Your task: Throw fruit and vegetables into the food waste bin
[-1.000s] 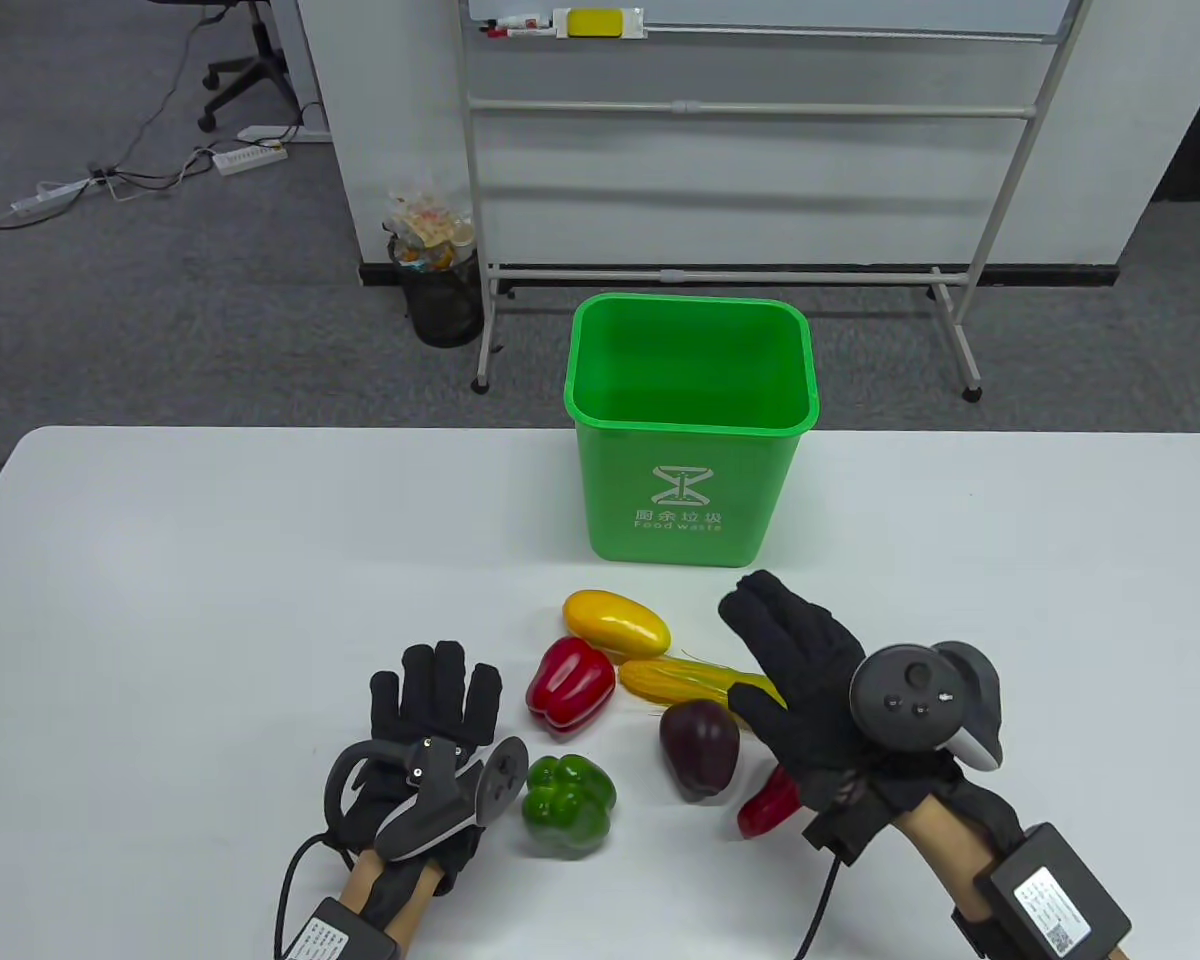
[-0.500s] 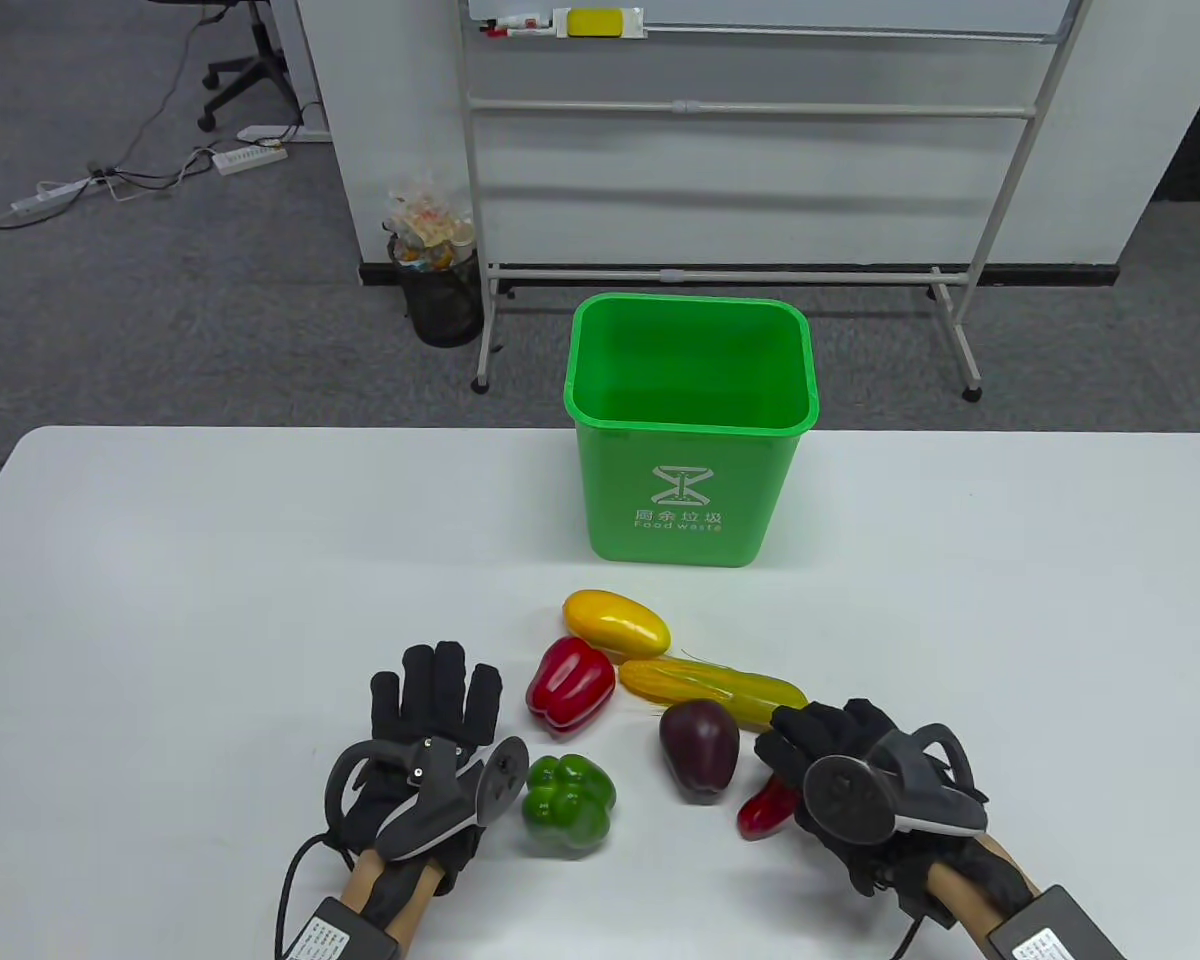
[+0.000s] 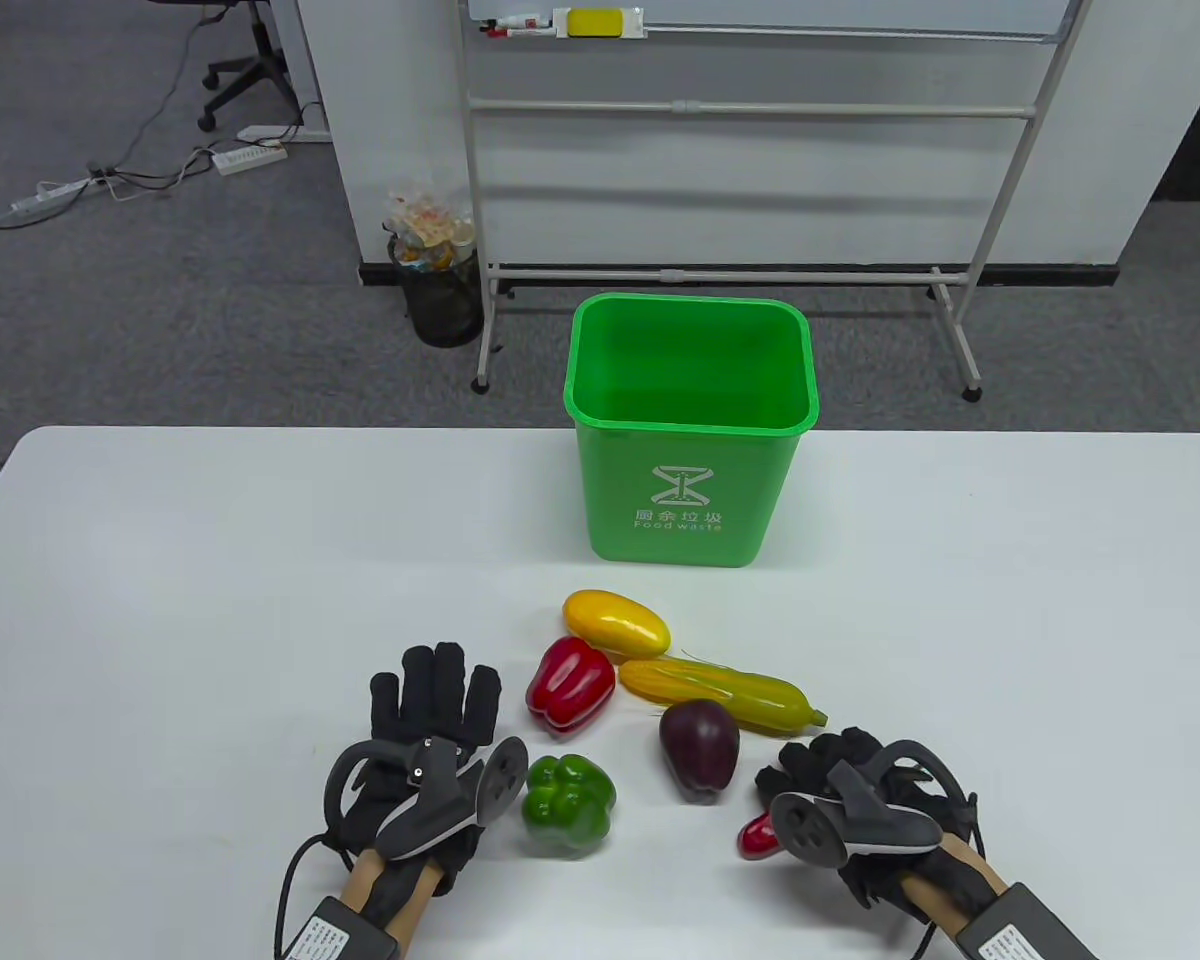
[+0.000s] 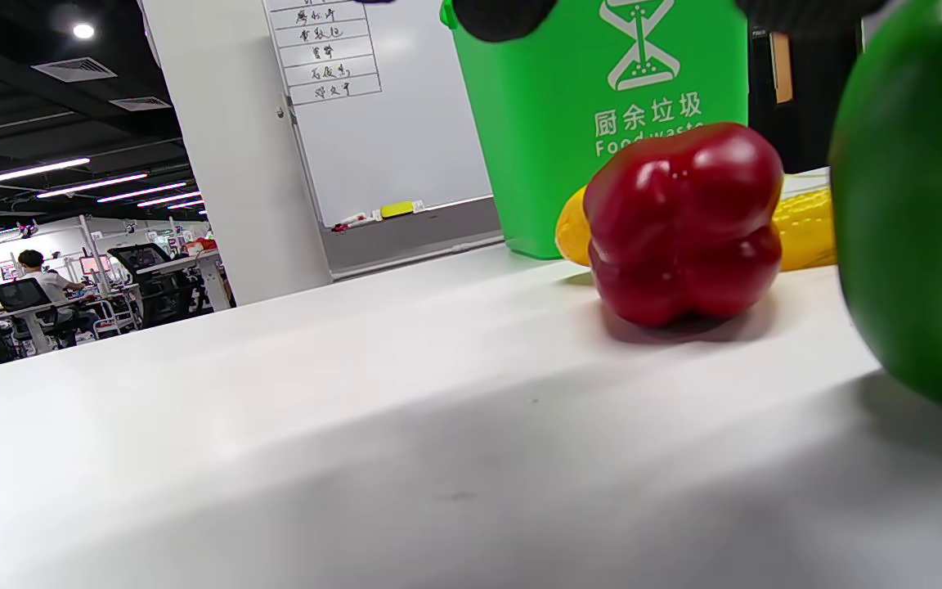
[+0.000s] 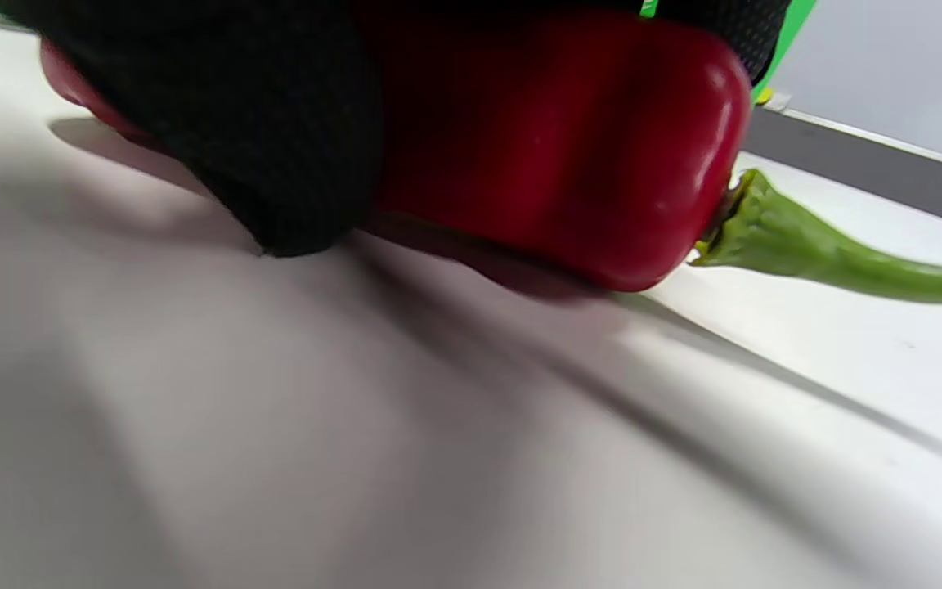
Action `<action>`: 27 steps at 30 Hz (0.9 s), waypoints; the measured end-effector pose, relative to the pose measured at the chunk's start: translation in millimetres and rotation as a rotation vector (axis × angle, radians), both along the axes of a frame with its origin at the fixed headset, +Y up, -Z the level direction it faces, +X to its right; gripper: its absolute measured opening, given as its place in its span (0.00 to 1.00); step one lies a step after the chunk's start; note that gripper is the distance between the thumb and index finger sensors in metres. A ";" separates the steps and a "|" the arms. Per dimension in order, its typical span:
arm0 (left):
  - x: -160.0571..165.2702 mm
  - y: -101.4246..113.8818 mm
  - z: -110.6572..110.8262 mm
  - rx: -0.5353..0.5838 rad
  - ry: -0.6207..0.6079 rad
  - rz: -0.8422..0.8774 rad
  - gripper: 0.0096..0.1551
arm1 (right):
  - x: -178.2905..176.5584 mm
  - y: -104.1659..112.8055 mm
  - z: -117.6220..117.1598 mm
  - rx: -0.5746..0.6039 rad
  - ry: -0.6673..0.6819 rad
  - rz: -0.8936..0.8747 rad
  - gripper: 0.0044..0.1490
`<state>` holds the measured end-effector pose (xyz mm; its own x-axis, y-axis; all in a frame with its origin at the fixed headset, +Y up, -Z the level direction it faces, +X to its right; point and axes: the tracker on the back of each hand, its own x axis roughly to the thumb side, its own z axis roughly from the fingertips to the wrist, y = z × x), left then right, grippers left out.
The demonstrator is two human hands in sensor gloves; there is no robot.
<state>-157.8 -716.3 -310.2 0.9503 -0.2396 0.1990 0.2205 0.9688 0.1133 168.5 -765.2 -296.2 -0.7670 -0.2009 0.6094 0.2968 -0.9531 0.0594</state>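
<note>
A green food waste bin stands open at the table's far middle. In front of it lie a yellow mango, a red bell pepper, a corn cob, a purple eggplant and a green bell pepper. My right hand is curled over a red chili pepper on the table. The right wrist view shows gloved fingers wrapped on the chili, its green stem sticking out. My left hand lies flat and empty, left of the green pepper.
The white table extends wide to the left and right of the produce. A whiteboard stand and a small black waste basket are on the floor behind the table. The left wrist view shows the red pepper before the bin.
My right hand has pulled back from above the corn, turned over and come down onto the red chili, curling its fingers around it. The left hand has not moved.
</note>
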 end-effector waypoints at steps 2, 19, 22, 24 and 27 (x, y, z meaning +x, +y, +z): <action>0.2 -0.2 0.0 -0.002 0.000 -0.001 0.52 | -4.3 1.9 9.3 -0.044 0.054 -0.018 0.51; -3.2 0.8 -0.8 0.001 0.004 0.022 0.52 | -13.7 220.8 -84.5 -0.577 0.034 -1.935 0.53; -2.8 0.2 -0.5 -0.007 0.004 0.029 0.52 | -7.6 255.9 -135.0 -0.489 -0.380 -1.798 0.65; -2.0 1.6 -0.4 -0.006 0.001 0.036 0.52 | -3.7 248.2 -141.7 -0.553 -0.535 -1.739 0.65; -3.7 4.7 0.0 0.008 -0.003 0.042 0.52 | -2.9 230.4 -131.6 -0.441 -0.544 -1.736 0.60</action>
<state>-161.5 -711.5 -310.2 0.9591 -0.2009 0.1996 0.1792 0.9763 0.1218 165.6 -534.8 -427.8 -0.0198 0.9989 0.0434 -0.9951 -0.0239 0.0961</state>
